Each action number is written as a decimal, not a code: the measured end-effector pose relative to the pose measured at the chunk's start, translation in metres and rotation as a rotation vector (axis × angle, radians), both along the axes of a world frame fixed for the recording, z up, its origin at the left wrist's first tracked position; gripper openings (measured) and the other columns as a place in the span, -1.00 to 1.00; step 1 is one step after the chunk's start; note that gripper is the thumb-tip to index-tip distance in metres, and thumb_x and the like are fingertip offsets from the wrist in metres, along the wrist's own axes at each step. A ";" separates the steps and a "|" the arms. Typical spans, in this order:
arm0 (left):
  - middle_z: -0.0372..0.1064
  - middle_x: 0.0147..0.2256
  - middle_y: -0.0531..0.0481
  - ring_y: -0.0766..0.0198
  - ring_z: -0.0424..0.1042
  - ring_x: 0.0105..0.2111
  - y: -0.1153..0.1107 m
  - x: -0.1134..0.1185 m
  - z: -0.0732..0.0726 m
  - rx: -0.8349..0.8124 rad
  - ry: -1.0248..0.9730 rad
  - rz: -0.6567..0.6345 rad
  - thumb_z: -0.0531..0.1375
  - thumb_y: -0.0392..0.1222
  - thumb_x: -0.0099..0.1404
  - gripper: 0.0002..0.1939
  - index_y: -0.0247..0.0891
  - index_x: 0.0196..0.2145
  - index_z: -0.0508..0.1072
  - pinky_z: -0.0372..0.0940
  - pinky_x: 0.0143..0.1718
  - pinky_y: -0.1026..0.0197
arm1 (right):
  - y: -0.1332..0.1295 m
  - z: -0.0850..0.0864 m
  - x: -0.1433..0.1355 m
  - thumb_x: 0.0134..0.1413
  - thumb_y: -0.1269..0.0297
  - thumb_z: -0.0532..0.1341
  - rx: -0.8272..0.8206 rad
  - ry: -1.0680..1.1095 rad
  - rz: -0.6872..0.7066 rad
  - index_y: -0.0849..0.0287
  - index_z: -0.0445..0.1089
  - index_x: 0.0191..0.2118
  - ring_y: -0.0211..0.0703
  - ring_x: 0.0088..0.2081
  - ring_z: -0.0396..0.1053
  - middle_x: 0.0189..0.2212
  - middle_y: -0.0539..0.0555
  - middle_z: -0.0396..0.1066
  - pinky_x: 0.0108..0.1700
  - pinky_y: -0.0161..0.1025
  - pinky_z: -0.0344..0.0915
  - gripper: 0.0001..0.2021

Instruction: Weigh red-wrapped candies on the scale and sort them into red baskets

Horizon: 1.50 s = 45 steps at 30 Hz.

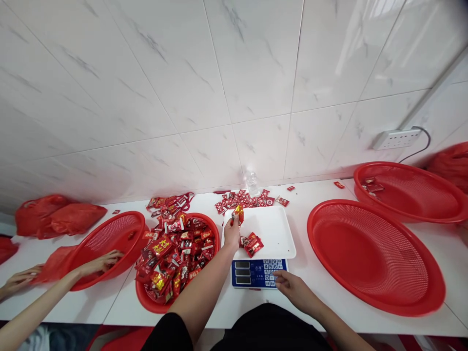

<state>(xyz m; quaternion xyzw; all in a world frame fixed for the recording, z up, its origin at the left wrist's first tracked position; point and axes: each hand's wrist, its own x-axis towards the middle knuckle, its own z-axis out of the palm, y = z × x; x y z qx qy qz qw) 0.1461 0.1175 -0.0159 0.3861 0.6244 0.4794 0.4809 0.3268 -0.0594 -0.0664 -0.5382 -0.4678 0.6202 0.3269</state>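
My right hand is at the keypad edge of the scale, fingers loosely curled; whether they touch it, I can't tell. Beyond, my left hand is closed, pinching a gold-and-red packet over the left side of the white tray. A few red packets lie on the tray near that hand. Past the tray, small packets are scattered around a clear bottle.
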 end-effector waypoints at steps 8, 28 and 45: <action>0.41 -0.32 -0.04 0.20 0.35 -0.29 -0.075 0.016 0.025 0.088 0.171 -0.569 0.14 0.14 0.15 -0.58 -0.28 -0.27 0.47 0.22 -0.23 0.21 | 0.007 0.051 -0.004 0.02 0.00 0.18 -0.258 0.633 -0.188 -0.13 0.01 0.18 -0.05 0.02 0.29 0.10 0.11 0.22 0.01 -0.01 0.20 -0.40; 0.34 -0.10 -0.10 0.16 0.30 -0.06 -0.125 0.018 0.036 0.110 0.200 -0.760 0.13 -0.02 0.22 -0.65 -0.19 -0.08 0.44 0.16 0.03 0.11 | 0.009 0.055 -0.008 0.07 -0.05 0.10 -0.479 1.003 -0.302 0.07 0.32 -0.02 -0.08 -0.06 0.36 -0.12 0.08 0.46 -0.02 -0.07 0.26 -0.58; 0.28 0.06 -0.13 0.08 0.29 0.02 -0.131 0.017 0.045 -0.072 -0.089 -0.763 0.16 -0.05 0.21 -0.58 -0.17 0.03 0.37 0.20 0.04 -0.01 | 0.009 0.061 -0.003 0.05 -0.08 0.11 -0.503 1.088 -0.309 0.07 0.37 -0.08 -0.11 -0.06 0.37 -0.10 0.05 0.45 0.06 -0.07 0.21 -0.59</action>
